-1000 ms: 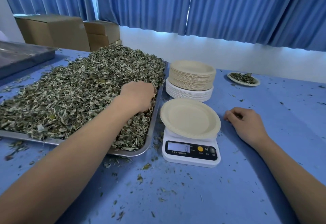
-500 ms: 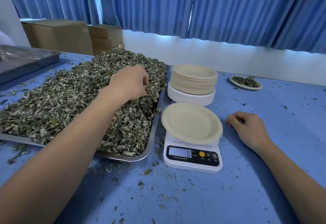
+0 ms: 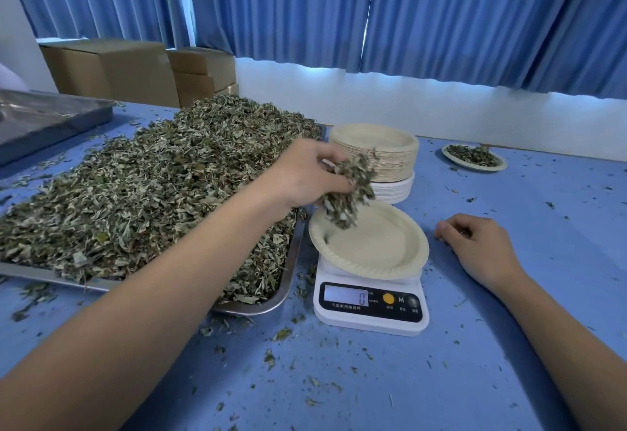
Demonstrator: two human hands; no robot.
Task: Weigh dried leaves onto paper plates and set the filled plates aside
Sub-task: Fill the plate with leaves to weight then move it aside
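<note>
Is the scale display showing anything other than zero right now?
No, the scale reads 0 on its display, while the left hand holds a clump of dried leaves over the paper plate on it.

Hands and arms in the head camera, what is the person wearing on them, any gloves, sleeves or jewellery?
Nothing worn shows. The left hand and right hand are bare, without gloves, and no ring shows on the visible fingers. The left forearm and right forearm are bare to the frame edge: no sleeve, watch or bracelet in view.
</note>
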